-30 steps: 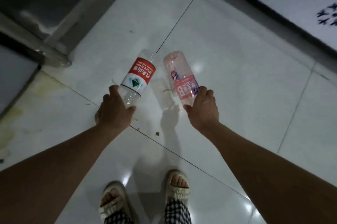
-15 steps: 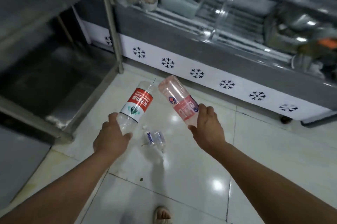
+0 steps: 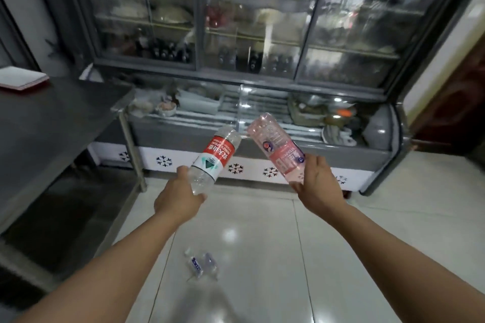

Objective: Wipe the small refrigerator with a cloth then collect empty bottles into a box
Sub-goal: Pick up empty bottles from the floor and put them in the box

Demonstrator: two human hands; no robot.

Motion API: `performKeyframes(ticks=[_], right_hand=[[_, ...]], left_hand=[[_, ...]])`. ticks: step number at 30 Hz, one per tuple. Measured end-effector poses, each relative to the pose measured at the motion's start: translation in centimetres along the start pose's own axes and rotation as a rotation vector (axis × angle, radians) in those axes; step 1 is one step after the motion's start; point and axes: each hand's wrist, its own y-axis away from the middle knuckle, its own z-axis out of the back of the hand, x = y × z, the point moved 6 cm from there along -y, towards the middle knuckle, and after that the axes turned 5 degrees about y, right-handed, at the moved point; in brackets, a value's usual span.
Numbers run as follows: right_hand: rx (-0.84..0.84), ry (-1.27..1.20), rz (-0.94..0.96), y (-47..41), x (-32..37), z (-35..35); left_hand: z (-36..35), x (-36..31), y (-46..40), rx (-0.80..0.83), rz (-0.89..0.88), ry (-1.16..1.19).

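My left hand [image 3: 175, 200] grips the neck end of a clear empty bottle with a red label [image 3: 214, 158], its base tilted up and away. In my right hand [image 3: 319, 186] is a pink-tinted empty bottle [image 3: 275, 145], also held by its lower end and angled up to the left. Both bottles hang in the air, close together but apart. A crushed clear bottle with a blue label [image 3: 200, 266] lies on the white floor tiles between my forearms. No box or cloth is visible.
A tall glass-door display refrigerator [image 3: 252, 23] with a low chilled counter [image 3: 262, 117] stands straight ahead. A steel table [image 3: 52, 123] with a lower shelf is on the left, a white board [image 3: 21, 78] on its top. A brown door [image 3: 456, 102] is at right.
The view has swung up from the floor to the refrigerator. Both hands lifted their bottles higher. The crushed bottle now lies nearer me, between my arms; my feet are out of view.
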Motion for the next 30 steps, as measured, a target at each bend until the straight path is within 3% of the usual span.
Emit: performKeyframes(ticks=[15,30], right_hand=[[-0.204,0.025,-0.189,7.0,-9.7,15.4],[-0.312,0.089,-0.442,17.5,-34.7,26.1]], left_hand=[[0.7,-16.4,6.3,0.055,-0.318,-0.022],[-16.1,-37.1,17.5,0.21,-0.557,-0.017]])
